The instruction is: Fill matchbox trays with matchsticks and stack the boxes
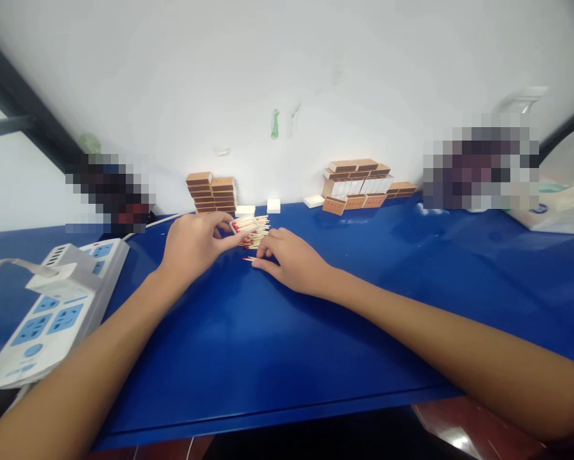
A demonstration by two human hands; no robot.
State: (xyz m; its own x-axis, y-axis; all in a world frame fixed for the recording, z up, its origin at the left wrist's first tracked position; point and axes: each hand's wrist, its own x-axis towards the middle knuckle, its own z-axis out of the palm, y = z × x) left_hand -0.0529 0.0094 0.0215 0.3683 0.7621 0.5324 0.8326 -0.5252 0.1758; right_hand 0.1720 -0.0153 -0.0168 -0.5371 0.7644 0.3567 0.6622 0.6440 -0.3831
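My left hand (198, 241) grips a small white matchbox tray (244, 225) between thumb and fingers. Red-tipped matches lie lengthwise inside it. Just behind and below the tray is a loose pile of matches (256, 239) on the blue table. My right hand (287, 259) is beside that pile, fingers curled, thumb and fingertip pinched on a few matches (249, 259) whose red heads point left. The two hands are close together but apart.
Stacked matchboxes (212, 193) stand against the wall behind my left hand, with a larger stack (356, 185) farther right. White trays (274, 206) lie between them. A power strip (57, 313) with a plugged-in charger sits at left; a plastic bag (555, 207) at far right.
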